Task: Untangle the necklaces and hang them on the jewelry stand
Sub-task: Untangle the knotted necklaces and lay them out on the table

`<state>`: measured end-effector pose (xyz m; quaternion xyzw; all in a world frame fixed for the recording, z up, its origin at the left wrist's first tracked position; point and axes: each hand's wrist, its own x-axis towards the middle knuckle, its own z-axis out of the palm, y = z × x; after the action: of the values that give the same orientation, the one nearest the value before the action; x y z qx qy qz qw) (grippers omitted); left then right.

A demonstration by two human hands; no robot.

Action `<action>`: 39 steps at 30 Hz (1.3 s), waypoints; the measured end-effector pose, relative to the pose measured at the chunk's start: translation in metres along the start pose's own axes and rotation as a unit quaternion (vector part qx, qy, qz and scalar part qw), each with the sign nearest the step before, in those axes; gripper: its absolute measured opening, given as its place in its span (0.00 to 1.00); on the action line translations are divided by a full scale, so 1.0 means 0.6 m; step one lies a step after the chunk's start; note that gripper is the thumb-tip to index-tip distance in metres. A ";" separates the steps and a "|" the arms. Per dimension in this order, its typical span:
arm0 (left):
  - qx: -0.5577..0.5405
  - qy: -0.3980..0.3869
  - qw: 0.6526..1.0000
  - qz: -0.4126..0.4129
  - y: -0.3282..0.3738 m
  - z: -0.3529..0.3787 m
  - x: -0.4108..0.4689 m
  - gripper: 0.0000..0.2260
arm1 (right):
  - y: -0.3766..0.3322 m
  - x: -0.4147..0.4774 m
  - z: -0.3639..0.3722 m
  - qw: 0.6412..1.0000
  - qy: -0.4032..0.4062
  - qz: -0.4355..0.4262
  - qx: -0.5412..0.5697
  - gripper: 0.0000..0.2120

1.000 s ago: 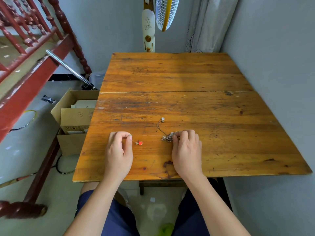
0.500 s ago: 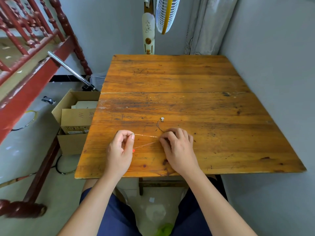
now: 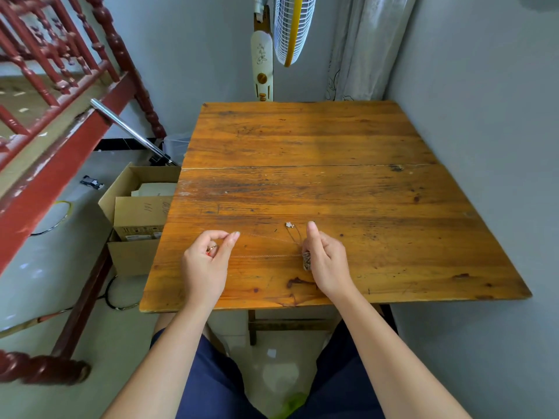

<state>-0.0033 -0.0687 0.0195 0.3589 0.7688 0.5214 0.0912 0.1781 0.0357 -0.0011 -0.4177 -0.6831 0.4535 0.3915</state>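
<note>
Thin necklace chains lie near the front of the wooden table (image 3: 332,140). My left hand (image 3: 205,264) pinches one fine chain (image 3: 266,238) between thumb and forefinger, and a red pendant (image 3: 210,250) sits inside its curled fingers. That chain runs taut in two strands to my right hand (image 3: 326,261), which holds a bunched tangle of chains (image 3: 307,260) against the table. A small white pendant (image 3: 289,225) on a dark loop lies just beyond the right hand. No jewelry stand is in view.
A grey wall runs along the table's right side. A fan (image 3: 290,28) and curtain (image 3: 357,46) stand behind the table. Open cardboard boxes (image 3: 139,213) sit on the floor at the left, beside a red wooden railing (image 3: 54,95).
My left hand has pulled a chain out leftward from the tangle and taken the red pendant up off the table. My right hand shifted and turned, and now pins the tangle.
</note>
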 end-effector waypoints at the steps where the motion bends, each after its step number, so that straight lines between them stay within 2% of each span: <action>1: -0.007 0.011 1.000 -0.008 0.003 0.000 0.000 0.08 | -0.002 0.000 0.000 1.000 -0.008 0.005 0.012 0.29; 3: -0.020 0.034 0.999 -0.015 0.010 0.002 0.002 0.09 | -0.002 -0.001 0.000 0.999 -0.036 -0.012 -0.003 0.30; 6: -0.031 0.078 0.996 -0.030 0.021 0.005 0.011 0.11 | 0.001 -0.004 0.000 0.986 -0.085 -0.057 -0.129 0.30; 9: -0.051 0.105 0.992 -0.053 0.024 0.004 0.026 0.11 | 0.002 -0.007 -0.002 0.975 -0.111 -0.059 -0.182 0.25; 12: -0.050 0.113 0.991 -0.041 0.036 0.004 0.033 0.11 | 0.006 -0.001 -0.006 0.982 -0.115 -0.013 -0.146 0.15; 14: -0.064 0.115 0.990 -0.055 0.037 0.005 0.037 0.11 | -0.001 0.003 -0.012 0.988 -0.125 0.042 -0.078 0.09; 17: -0.097 0.132 0.982 -0.092 0.024 0.006 0.045 0.10 | -0.013 0.010 -0.030 0.984 -0.143 0.091 0.056 0.07; 20: -0.097 0.145 0.980 -0.098 0.022 -0.004 0.053 0.09 | -0.020 0.016 -0.052 0.989 -0.096 0.106 0.038 0.05; 24: -0.080 0.149 0.981 -0.100 0.018 -0.012 0.060 0.10 | -0.002 0.020 -0.064 0.990 -0.021 0.141 0.021 0.08; 28: -0.067 0.145 0.981 -0.108 0.002 -0.019 0.058 0.11 | 0.005 0.012 -0.057 0.991 0.027 0.128 0.005 0.07; 31: -0.041 0.146 0.982 -0.116 -0.013 -0.021 0.057 0.11 | -0.001 0.010 -0.057 0.988 0.096 0.118 0.017 0.07; 34: -0.026 0.157 0.979 -0.131 -0.023 -0.024 0.058 0.11 | -0.011 0.013 -0.066 0.968 0.182 0.137 0.108 0.08; 39: -0.017 0.171 0.974 -0.150 -0.033 -0.027 0.065 0.13 | -0.009 0.023 -0.091 0.910 0.297 0.190 0.219 0.09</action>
<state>-0.0492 -0.0591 0.0186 0.1435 0.8089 0.5686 0.0413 0.2223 0.0631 0.0218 -0.5590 -0.3260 0.5125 0.5644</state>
